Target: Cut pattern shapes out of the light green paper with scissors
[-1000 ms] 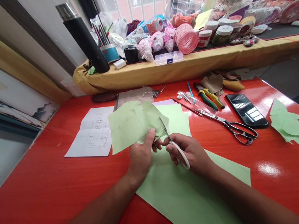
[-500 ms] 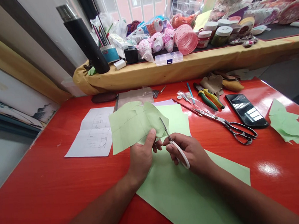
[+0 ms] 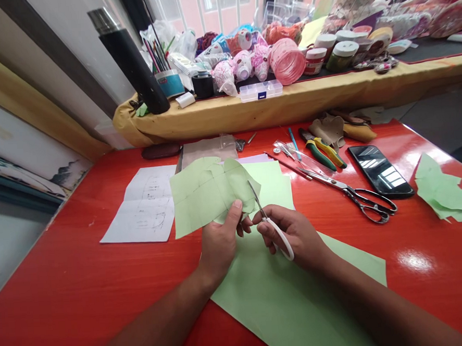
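My left hand (image 3: 218,241) pinches a creased piece of light green paper (image 3: 204,193) and holds it up over the red table (image 3: 66,287). In my right hand (image 3: 297,237) are small white-handled scissors (image 3: 271,224), fingers through the loops, blades pointing up into the paper's right edge. Beneath both hands lies a large light green sheet (image 3: 285,295).
A white sheet with pencil drawings (image 3: 143,209) lies to the left. Big black-handled shears (image 3: 357,196), green pliers (image 3: 324,154), a phone (image 3: 380,170) and green paper scraps (image 3: 445,191) lie to the right. A yellow-draped shelf (image 3: 289,101) behind holds a black flask (image 3: 130,59) and craft supplies.
The green paper piece has shifted very slightly to the right in my left hand. Otherwise nothing has visibly moved.
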`<state>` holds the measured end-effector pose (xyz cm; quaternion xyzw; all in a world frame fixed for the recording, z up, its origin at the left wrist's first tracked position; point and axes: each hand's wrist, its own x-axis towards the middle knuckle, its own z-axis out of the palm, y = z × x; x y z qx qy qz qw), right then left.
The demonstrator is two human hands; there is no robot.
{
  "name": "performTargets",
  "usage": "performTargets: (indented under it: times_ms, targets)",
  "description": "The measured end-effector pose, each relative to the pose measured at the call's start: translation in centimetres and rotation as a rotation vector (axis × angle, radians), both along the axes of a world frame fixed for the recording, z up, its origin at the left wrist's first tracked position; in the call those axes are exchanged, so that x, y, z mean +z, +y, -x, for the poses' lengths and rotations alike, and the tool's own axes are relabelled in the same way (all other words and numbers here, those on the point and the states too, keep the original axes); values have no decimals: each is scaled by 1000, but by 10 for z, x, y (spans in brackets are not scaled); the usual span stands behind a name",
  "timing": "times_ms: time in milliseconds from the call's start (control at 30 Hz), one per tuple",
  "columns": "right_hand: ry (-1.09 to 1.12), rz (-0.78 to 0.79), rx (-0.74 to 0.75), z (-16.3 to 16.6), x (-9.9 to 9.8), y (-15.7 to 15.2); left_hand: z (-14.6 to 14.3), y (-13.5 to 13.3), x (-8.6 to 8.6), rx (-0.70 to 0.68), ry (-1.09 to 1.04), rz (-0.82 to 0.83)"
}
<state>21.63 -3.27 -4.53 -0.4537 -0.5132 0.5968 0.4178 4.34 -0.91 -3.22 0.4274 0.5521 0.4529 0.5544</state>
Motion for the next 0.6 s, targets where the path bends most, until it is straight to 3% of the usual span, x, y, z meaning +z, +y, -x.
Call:
performTargets:
  times_ms: [600]
  targets:
    - [28,-16,-9,1,6,0,0,-3,1,-55,11,7]
